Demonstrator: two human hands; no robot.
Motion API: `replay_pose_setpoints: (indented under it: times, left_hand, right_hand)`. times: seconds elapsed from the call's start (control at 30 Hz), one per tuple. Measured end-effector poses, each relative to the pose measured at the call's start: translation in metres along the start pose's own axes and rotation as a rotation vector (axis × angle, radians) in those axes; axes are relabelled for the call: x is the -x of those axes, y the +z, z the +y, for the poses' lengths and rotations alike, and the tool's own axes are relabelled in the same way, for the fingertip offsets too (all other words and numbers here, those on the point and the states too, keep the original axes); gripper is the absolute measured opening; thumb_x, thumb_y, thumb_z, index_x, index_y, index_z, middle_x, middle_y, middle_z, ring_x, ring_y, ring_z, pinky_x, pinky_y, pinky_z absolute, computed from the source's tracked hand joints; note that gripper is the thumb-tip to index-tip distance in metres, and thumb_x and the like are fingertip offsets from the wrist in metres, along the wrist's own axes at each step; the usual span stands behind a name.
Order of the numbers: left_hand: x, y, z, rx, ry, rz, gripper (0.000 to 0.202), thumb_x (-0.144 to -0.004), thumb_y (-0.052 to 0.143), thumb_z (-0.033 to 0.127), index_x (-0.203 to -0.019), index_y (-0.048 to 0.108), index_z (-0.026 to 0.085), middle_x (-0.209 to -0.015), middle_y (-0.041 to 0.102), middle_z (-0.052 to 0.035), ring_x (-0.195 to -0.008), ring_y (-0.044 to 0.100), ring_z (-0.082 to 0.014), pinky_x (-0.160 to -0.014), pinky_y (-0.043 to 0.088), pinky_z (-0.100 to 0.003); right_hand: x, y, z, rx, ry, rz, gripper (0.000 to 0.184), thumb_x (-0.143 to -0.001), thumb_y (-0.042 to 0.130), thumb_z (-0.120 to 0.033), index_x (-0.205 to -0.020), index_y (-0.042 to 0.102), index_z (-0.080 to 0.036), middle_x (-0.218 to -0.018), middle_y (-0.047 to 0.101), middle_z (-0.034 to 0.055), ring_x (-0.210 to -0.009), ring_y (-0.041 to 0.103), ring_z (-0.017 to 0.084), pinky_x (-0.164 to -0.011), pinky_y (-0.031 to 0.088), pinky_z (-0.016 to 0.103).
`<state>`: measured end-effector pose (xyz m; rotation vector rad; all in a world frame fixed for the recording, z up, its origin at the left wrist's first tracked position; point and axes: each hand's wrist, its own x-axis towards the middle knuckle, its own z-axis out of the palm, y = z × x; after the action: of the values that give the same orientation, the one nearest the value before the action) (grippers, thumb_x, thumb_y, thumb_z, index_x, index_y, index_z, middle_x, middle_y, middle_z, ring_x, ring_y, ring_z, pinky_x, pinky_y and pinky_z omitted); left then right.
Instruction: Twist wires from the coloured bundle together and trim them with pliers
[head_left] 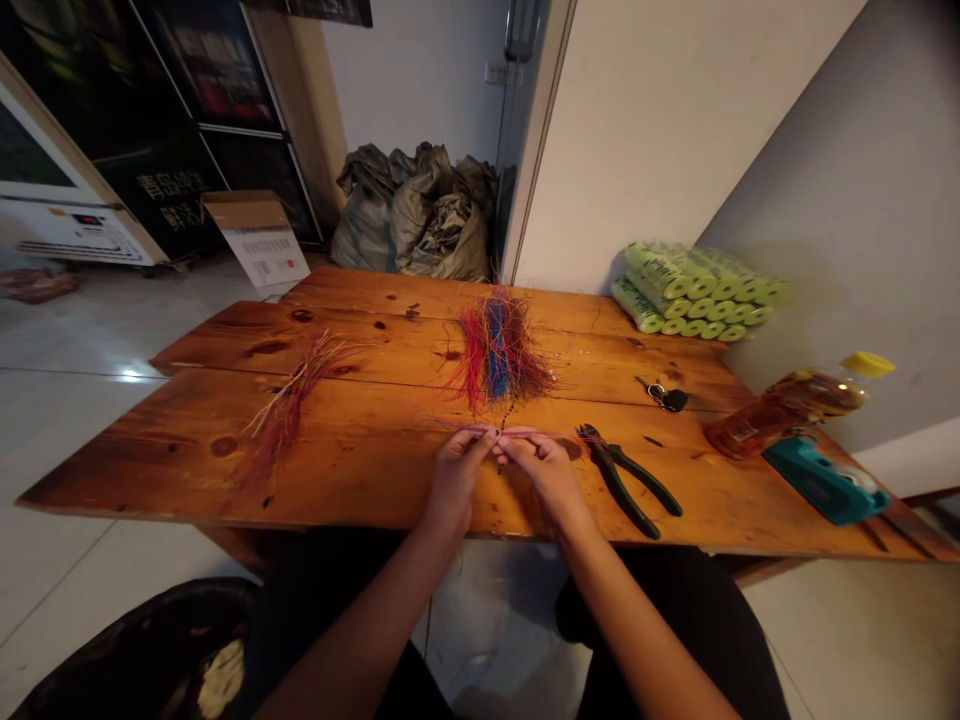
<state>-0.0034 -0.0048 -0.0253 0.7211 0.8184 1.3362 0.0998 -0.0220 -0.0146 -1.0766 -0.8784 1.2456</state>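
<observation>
My left hand point(457, 470) and my right hand point(541, 466) meet over the near middle of the wooden table point(375, 450). Both are pinched on a thin twisted wire point(507, 415) that sticks up between the fingertips. Just beyond the hands lies a tangled heap of red, blue and yellow wires point(499, 350). A looser bundle of reddish wires point(292, 400) lies to the left of my left hand. Black-handled pliers point(626, 478) rest on the table close to the right of my right hand.
Keys point(664, 395) lie right of the heap. At the table's right end are green rolls point(694, 290), an amber bottle on its side point(787, 405) and a teal tape dispenser point(825, 478). Sacks point(420, 215) and a cardboard box point(259, 235) stand behind.
</observation>
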Motion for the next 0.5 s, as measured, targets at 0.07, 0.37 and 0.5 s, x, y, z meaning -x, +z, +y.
replay_pose_setpoints:
  times: [0.07,0.37,0.5]
  left_hand:
    - [0.0,-0.001,-0.001,0.047,-0.025,-0.016,0.008,-0.063,0.07,0.022,-0.065,0.066,0.016,-0.066,0.063,0.0022,-0.067,0.055,-0.0097,-0.071,0.04,-0.022]
    - [0.004,0.002,0.0,0.13,-0.086,-0.005,0.008,-0.058,0.072,0.019,-0.063,0.066,0.016,-0.069,0.065,0.001,-0.069,0.057,-0.0102,-0.073,0.041,-0.022]
    - [0.004,0.002,0.002,0.011,-0.018,-0.003,0.008,-0.063,0.07,0.023,-0.064,0.065,0.017,-0.068,0.064,0.0014,-0.068,0.057,-0.0103,-0.073,0.042,-0.023]
  right_hand:
    - [0.001,0.002,0.002,0.039,-0.038,0.025,0.015,-0.062,0.072,-0.028,-0.073,0.067,-0.018,-0.067,0.068,0.0003,-0.064,0.062,0.013,-0.069,0.049,0.027]
    - [0.012,0.0,0.0,0.609,-0.486,0.168,0.01,-0.076,0.061,-0.027,-0.078,0.068,-0.02,-0.081,0.07,0.003,-0.081,0.063,0.019,-0.084,0.044,0.034]
    - [0.011,0.001,0.002,0.613,-0.508,0.176,0.011,-0.079,0.058,-0.026,-0.081,0.066,-0.02,-0.084,0.069,0.0047,-0.084,0.062,0.02,-0.085,0.043,0.035]
